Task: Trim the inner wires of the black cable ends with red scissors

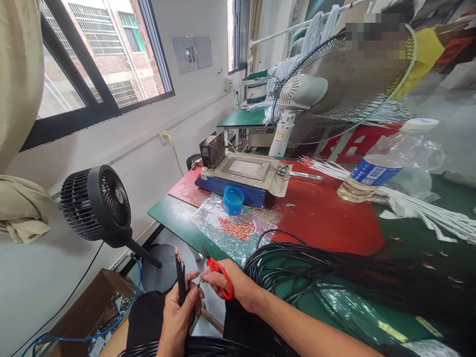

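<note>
Black cables [181, 280], too bunched to count, stand at seven o'clock in the head view, clasped by your left hand [177, 311]; your right hand [240, 283] grips one pair of scissors [230, 284]. You seem to be working their ends, which calls for a steady hold. One bottle [375, 171] sits at three o'clock.

1. Six o'clock: red-handled, dark-bladed scissors [212, 264].
2. Seven o'clock: black cables [180, 283] with red and coppery ends.
3. Four o'clock: black cable bundle [334, 267].
4. Three o'clock: blue bottle label [361, 171], striped barcode [375, 174].
</note>
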The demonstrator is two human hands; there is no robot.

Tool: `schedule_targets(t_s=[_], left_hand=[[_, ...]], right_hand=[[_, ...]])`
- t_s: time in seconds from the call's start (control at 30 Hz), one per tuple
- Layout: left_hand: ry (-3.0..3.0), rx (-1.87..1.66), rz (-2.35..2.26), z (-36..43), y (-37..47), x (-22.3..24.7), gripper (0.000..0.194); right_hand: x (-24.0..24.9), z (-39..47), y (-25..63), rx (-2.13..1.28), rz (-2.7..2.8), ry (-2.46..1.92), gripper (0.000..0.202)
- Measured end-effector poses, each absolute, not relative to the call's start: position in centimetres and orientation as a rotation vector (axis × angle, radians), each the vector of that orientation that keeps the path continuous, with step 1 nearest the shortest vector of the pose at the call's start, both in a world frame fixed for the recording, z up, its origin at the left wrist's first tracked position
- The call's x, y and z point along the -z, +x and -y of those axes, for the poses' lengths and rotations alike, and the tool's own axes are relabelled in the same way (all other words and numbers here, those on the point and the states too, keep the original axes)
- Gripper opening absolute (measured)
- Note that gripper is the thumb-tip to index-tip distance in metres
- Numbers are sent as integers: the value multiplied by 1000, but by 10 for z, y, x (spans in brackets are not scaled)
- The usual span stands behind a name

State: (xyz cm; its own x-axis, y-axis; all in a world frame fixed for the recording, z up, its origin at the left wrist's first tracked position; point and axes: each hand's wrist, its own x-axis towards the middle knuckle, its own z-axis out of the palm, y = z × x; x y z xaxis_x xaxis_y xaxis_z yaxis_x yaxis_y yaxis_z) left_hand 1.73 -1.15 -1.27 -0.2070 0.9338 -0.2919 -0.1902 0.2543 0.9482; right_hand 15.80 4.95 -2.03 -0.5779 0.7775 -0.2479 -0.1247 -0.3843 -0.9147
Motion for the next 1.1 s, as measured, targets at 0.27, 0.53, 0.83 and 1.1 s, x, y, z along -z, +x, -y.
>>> schedule_targets(t_s=[0.27, 0.53, 0.83, 1.1], left_hand=[[734, -1210, -1367, 12, 19, 11, 40], [741, -1200, -1385, 11, 19, 12, 42], [782, -1158, -1419, 12, 18, 12, 39], [755, -1127, -1403, 12, 15, 16, 36]], right_hand=[[22, -49, 161, -2014, 1282, -870, 30], [19, -48, 160, -1959, 1317, -893, 29], [19, -46, 158, -1954, 1258, -905, 24], [20, -46, 158, -1954, 1295, -898, 18]])
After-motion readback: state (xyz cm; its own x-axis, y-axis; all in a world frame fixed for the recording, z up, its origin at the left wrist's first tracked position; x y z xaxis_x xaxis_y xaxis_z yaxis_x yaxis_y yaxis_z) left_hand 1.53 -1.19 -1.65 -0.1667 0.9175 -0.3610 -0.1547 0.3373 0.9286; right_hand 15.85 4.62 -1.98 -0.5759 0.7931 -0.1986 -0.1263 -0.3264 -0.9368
